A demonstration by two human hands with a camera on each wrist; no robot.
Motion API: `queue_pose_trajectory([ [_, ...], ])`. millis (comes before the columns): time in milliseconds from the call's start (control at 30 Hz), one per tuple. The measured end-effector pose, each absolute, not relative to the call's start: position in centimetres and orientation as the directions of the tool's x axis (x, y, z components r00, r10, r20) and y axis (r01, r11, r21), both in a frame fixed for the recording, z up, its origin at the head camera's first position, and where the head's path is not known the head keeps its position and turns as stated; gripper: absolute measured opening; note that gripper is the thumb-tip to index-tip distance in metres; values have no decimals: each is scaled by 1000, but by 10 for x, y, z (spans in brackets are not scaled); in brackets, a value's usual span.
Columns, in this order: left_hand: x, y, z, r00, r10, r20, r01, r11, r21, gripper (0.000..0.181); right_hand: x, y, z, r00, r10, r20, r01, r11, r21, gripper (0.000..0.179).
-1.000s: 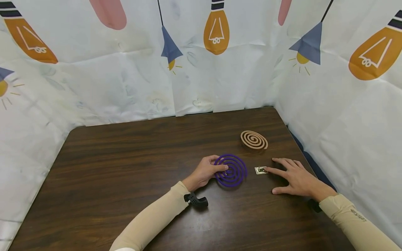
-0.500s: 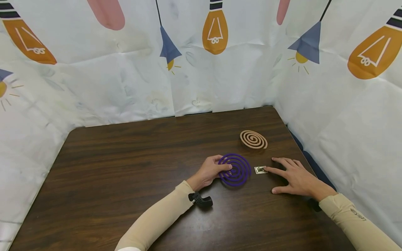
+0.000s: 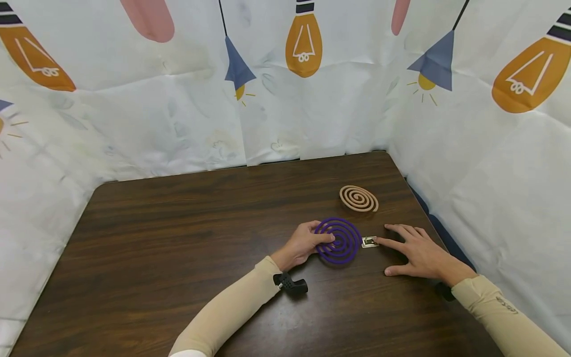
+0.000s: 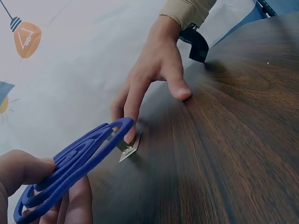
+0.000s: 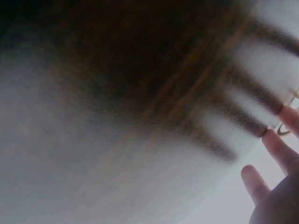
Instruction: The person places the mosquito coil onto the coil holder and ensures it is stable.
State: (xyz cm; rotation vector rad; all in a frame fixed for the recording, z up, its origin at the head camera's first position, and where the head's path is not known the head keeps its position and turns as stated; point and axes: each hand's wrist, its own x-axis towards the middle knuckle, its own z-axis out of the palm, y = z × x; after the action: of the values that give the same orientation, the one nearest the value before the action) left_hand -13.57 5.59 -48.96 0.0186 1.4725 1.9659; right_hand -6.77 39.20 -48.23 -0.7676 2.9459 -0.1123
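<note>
A purple mosquito coil (image 3: 341, 242) is pinched in my left hand (image 3: 298, 245), thumb on top and fingers underneath. In the left wrist view the coil (image 4: 88, 158) tilts above the table, its outer ring overlapping a small metal coil stand (image 4: 129, 151). On the table, that stand (image 3: 369, 242) lies flat just right of the coil. My right hand (image 3: 417, 253) is spread, its index fingertip pressing the stand's right end. The thumb and other fingers reach toward the tabletop. The right wrist view shows only some fingers (image 5: 280, 149) at its edge.
A tan mosquito coil (image 3: 359, 198) lies on the dark wooden table (image 3: 178, 248), behind the stand. The table's right edge runs close beside my right hand. A white printed cloth (image 3: 192, 109) hangs behind and along the sides.
My left hand has carried the purple coil to the right, until its rim comes right up to the stand in the head view. My right hand stays in place on the stand.
</note>
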Motion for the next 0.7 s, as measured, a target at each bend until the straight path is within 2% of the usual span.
queue_pose_trajectory([
  [300,-137,65,-490,-766,522,-375,-509,-136,850,29,-68,393,-483,-868,-492,-69,-487,870,-84,81],
  [700,-141,78,-494,-761,517,-391,-531,-150,834,24,-68,392,-481,-870,-488,-75,-481,871,-95,81],
])
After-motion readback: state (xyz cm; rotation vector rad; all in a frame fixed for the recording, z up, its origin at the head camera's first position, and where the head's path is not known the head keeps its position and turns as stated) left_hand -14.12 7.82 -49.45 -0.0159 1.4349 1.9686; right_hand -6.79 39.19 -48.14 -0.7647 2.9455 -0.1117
